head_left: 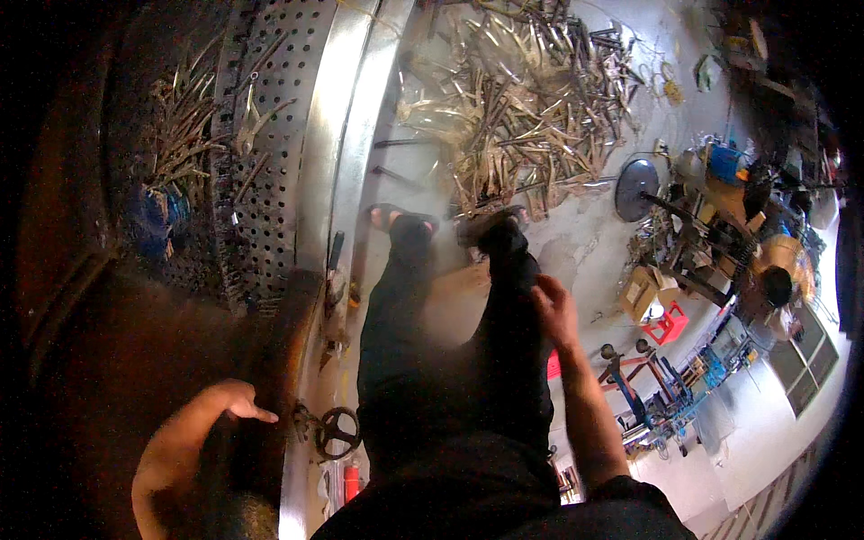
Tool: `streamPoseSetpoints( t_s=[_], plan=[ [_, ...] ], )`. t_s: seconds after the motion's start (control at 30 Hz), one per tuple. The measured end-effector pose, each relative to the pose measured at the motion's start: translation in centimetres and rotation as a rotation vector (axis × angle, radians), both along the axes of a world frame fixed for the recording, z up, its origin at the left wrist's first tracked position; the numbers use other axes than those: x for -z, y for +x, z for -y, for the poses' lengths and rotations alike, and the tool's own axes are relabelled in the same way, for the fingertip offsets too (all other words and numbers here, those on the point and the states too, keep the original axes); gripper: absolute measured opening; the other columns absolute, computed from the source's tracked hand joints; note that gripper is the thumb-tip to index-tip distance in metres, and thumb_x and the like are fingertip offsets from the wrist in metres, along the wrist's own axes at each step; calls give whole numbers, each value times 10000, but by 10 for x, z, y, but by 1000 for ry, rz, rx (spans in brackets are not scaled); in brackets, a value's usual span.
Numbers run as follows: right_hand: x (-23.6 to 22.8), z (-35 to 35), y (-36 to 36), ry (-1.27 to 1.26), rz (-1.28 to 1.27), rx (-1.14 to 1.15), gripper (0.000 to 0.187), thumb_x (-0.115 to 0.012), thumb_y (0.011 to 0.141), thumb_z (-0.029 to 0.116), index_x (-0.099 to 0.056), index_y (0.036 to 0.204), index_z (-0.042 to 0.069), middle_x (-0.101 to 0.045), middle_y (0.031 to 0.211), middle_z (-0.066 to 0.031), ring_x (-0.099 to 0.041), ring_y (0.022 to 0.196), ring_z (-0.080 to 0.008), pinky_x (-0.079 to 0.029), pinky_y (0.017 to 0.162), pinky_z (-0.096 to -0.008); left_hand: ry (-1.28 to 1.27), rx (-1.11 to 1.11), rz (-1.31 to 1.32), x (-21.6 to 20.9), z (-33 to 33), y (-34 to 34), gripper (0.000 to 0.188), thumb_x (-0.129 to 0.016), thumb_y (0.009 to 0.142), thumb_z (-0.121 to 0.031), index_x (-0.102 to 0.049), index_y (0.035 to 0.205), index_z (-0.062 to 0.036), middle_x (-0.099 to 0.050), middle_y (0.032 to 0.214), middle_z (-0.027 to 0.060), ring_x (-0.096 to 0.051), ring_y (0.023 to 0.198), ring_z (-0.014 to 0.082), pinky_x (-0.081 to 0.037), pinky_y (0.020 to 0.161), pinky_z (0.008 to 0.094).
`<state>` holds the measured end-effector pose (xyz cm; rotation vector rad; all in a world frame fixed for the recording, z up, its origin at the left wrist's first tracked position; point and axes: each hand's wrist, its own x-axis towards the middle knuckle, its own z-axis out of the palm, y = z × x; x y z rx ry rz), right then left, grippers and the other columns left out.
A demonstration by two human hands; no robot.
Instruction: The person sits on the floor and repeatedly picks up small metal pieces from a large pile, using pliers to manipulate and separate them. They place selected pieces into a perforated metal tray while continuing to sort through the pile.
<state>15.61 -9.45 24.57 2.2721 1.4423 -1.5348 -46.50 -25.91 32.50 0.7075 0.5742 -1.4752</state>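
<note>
I am seated, and my right hand (556,308) rests against the black trousers (508,333) at my right knee. Its fingers are loosely bent and nothing shows in them. On the left, my left hand (241,400) is over a dark area beside the edge of a metal machine (310,315). One digit stretches out toward a black handwheel (338,433); the other fingers are mostly hidden in shadow, and I see nothing held. The hand and the wheel are apart.
A large heap of metal pliers-like pieces (540,99) covers the floor beyond my feet. Similar pieces (184,126) lie by a perforated metal panel (279,117). To the right stand a round-based stand (637,190), a cardboard box (641,292) and a red stool (666,324).
</note>
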Motion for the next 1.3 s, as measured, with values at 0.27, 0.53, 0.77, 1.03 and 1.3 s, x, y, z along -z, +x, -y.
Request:
streamPoseSetpoints(
  t_s=[0.27,0.53,0.77,1.03,1.3],
  plan=[
    [200,-61,118,-52,210,-516,358,-637,961,275,-699,1191,8,-724,1152,-206,-706,1076,-322,-543,915,-388,832,-448,87,147,-116,169,642,-624,898,-614,-643,1176,-35,-703,1078,231,-666,1075,396,-512,920,510],
    [470,-187,82,-114,-123,-28,295,-650,947,258,-706,1108,17,-736,988,-142,-706,874,-265,-539,774,-397,762,-1790,-985,529,-179,316,622,-698,937,-486,-579,1298,6,-689,1111,152,-696,909,244,-571,794,372],
    [565,-243,41,399,-47,-615,340,-625,964,257,-665,1180,-2,-732,1034,-168,-710,990,-321,-534,875,-415,774,-1715,-1662,673,-293,344,1059,-738,767,-713,-452,1371,108,-472,1454,230,-557,1257,347,-511,1000,536],
    [614,-245,20,928,-206,-194,429,-709,944,107,-523,1317,7,-558,1130,-118,-563,983,-202,-493,881,-323,1474,-1633,-1601,805,-271,321,672,-780,843,-368,-509,1203,130,-623,1215,225,-660,946,309,-581,753,481],
    [615,-264,0,812,23,21,814,-830,735,162,-361,1361,-62,-522,1229,-244,-508,1166,-400,-401,1044,-473,1622,-2317,-1305,711,-244,313,462,-642,896,-158,-459,1281,21,-627,1079,152,-683,954,270,-523,674,411]
  ],
)
